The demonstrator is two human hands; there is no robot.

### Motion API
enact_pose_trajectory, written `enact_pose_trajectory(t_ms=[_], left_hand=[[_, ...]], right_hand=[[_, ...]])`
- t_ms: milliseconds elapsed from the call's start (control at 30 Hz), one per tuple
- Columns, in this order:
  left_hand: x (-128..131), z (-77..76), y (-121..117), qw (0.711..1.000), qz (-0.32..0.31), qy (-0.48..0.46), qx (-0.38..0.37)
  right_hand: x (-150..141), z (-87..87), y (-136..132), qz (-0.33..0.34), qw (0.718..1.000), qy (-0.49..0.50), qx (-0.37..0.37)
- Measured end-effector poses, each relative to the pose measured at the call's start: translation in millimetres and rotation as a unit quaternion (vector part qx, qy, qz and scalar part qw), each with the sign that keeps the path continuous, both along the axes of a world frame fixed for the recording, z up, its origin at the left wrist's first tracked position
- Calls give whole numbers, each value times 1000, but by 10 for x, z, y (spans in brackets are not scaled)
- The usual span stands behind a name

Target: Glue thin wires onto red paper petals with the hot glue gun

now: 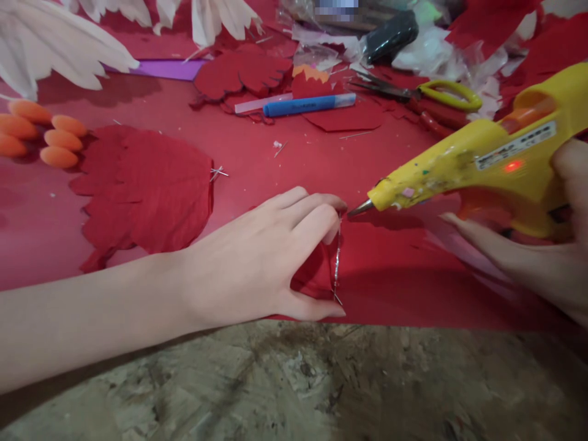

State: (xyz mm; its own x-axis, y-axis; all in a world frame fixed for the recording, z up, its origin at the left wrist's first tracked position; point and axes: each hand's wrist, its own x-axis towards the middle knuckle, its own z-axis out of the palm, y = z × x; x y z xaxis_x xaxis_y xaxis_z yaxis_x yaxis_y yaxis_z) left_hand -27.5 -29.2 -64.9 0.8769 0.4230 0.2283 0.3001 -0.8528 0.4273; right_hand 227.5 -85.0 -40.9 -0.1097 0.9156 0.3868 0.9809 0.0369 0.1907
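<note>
My left hand (257, 251) presses a red petal piece (316, 272) down on the red sheet, its thumb and fingers spread along the petal's straight edge and covering most of it. A shiny line of glue (337, 260) runs along that edge, and thin wires (337, 298) stick out by the thumb. At the right, my right hand (537, 263) is wrapped round the handle of a yellow hot glue gun (432, 159). Its red light glows, and its metal nozzle points at the far end of the edge, close to my left fingertips.
A red petal piece with wire ends (147, 190) lies at left beside orange oval pieces (62, 157). Behind are a blue pen (307, 105), scissors (413, 95), a purple strip (169, 69), white petals (59, 46) and plastic scraps. The red sheet (395, 294) ends near a mottled surface.
</note>
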Motion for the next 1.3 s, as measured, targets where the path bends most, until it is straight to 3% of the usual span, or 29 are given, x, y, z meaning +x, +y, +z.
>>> enact_pose_trajectory(t_ms=[100, 333, 533, 700, 933, 1167, 1300], left_hand=[[4, -1, 3, 1000, 1, 1, 2], [5, -11, -3, 1000, -5, -9, 3], [-3, -12, 1, 1000, -1, 1, -2], [3, 7, -3, 1000, 7, 6, -2], [2, 7, -3, 1000, 5, 5, -6], [1, 19, -13, 1000, 8, 8, -15], [-2, 18, -10, 1000, 5, 16, -18]], right_hand=[[14, 3, -30, -3, 1000, 26, 2], [127, -95, -105, 132, 990, -20, 38], [33, -70, -141, 124, 991, -40, -28], [96, -132, -121, 133, 986, -75, 71], [6, -53, -158, 101, 994, -45, -12], [32, -86, -129, 109, 993, -35, 38], [-16, -57, -151, 91, 995, -39, 0]])
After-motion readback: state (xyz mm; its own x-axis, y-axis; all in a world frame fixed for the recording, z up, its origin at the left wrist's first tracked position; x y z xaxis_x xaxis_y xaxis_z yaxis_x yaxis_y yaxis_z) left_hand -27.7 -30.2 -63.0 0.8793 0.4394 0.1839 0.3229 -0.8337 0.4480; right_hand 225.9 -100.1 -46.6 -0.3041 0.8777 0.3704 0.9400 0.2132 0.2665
